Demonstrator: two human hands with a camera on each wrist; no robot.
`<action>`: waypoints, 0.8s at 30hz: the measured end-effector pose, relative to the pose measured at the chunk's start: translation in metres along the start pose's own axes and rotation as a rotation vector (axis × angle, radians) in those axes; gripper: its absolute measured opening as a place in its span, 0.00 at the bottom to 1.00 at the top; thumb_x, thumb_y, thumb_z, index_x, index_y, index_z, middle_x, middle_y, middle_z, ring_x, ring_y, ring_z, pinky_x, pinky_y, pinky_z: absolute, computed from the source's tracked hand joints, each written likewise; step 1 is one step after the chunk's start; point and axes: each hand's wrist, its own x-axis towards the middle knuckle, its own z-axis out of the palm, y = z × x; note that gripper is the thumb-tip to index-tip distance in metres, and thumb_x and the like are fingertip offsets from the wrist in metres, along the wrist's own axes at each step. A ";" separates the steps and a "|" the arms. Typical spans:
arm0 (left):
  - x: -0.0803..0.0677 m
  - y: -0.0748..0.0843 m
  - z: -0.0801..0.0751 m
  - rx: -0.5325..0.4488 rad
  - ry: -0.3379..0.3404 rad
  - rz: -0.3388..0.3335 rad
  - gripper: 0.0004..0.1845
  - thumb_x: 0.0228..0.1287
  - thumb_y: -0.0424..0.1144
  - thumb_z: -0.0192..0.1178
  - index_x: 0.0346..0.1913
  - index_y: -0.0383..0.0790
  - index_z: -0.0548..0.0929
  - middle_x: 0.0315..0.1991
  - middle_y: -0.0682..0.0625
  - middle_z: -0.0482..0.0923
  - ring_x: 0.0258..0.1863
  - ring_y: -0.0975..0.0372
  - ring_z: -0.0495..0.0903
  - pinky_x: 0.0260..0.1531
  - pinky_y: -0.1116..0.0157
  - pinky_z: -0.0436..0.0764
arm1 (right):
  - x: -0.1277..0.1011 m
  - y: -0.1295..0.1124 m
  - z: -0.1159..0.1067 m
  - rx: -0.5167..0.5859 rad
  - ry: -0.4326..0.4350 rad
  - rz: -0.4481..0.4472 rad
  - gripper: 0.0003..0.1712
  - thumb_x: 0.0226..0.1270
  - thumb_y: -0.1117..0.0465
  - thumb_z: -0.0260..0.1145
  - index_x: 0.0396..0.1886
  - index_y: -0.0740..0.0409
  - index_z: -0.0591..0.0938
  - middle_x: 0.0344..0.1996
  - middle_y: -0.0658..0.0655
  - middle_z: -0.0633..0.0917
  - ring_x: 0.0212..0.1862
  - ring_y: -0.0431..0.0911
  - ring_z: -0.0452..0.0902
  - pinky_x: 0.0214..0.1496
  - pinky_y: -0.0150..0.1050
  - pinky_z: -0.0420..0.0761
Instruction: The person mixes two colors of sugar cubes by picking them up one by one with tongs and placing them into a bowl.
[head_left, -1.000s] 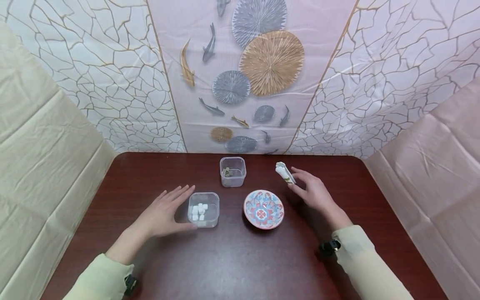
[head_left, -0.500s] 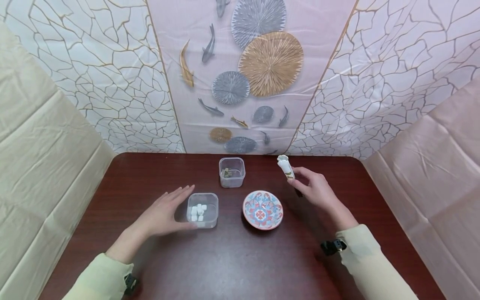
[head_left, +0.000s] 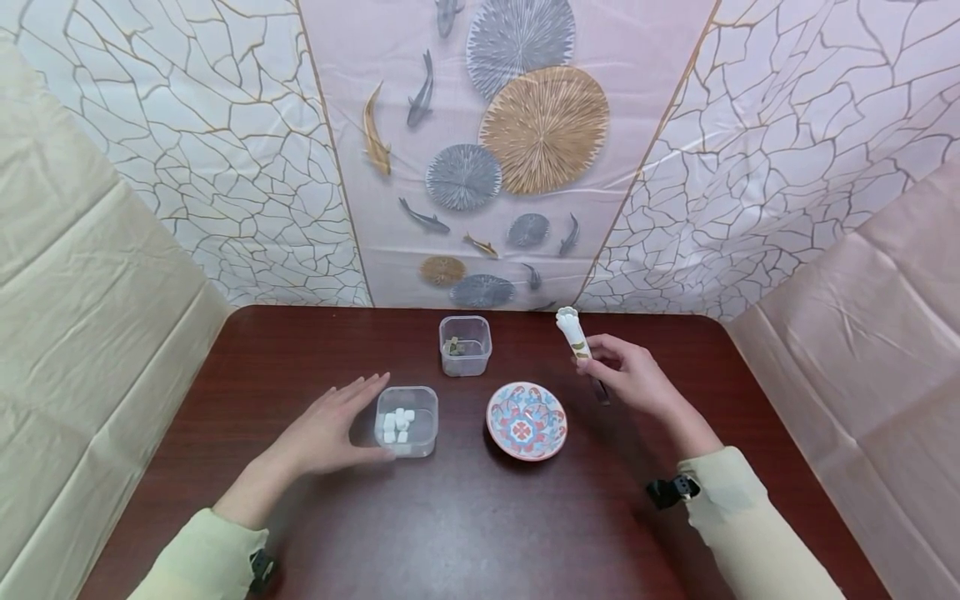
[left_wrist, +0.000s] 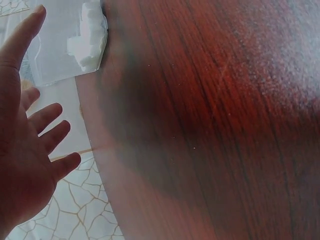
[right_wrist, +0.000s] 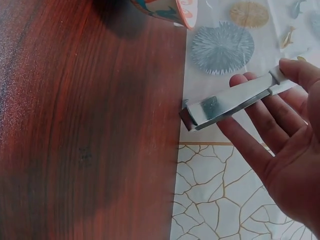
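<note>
My left hand [head_left: 326,429] is spread with straight fingers at the left side of a clear square plastic container [head_left: 426,417]. Thumb and index finger frame its two near corners, and white cubes [head_left: 397,422] lie inside. On the right, my right hand [head_left: 633,379] pinches small tongs [head_left: 573,335] between thumb and fingers. Their white, paw-shaped end with gold marks points up and away from me. In the right wrist view the metal end of the tongs [right_wrist: 220,102] reaches out from the fingers, above the table edge in that view.
A patterned red and blue bowl [head_left: 527,421] stands between the two hands. Farther back is a second clear container [head_left: 472,365] with small greenish-brown pieces [head_left: 453,345] in it. The dark wooden table [head_left: 450,533] ends at a patterned cloth backdrop [head_left: 465,237].
My right hand has turned the tongs more upright and drawn slightly back to the right, bringing their metal end into sight below the hand. The left hand stays beside the container.
</note>
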 end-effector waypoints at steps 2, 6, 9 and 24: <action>0.000 0.000 0.001 -0.002 0.002 0.000 0.61 0.54 0.69 0.76 0.85 0.45 0.62 0.81 0.37 0.65 0.80 0.40 0.64 0.76 0.34 0.61 | 0.001 0.001 -0.001 0.036 -0.014 0.004 0.15 0.76 0.62 0.71 0.58 0.62 0.84 0.43 0.61 0.93 0.44 0.49 0.90 0.43 0.33 0.84; 0.001 -0.001 0.003 -0.016 0.005 -0.006 0.61 0.54 0.69 0.76 0.85 0.46 0.62 0.80 0.37 0.65 0.79 0.40 0.65 0.76 0.34 0.62 | 0.002 0.004 -0.005 0.123 -0.048 0.030 0.16 0.76 0.64 0.71 0.58 0.66 0.84 0.42 0.64 0.92 0.43 0.49 0.91 0.43 0.36 0.86; 0.001 -0.001 0.004 -0.032 0.004 -0.016 0.60 0.55 0.69 0.77 0.85 0.47 0.62 0.81 0.38 0.65 0.79 0.40 0.65 0.76 0.35 0.62 | 0.003 0.007 -0.008 0.228 -0.085 0.079 0.18 0.78 0.64 0.68 0.61 0.70 0.81 0.46 0.66 0.92 0.44 0.51 0.91 0.43 0.40 0.88; 0.001 -0.001 0.006 -0.103 -0.016 -0.077 0.60 0.55 0.67 0.77 0.86 0.50 0.61 0.80 0.35 0.65 0.78 0.37 0.66 0.74 0.34 0.65 | 0.003 0.013 -0.011 0.455 -0.143 0.165 0.22 0.80 0.64 0.66 0.65 0.73 0.76 0.46 0.67 0.91 0.44 0.54 0.91 0.47 0.57 0.91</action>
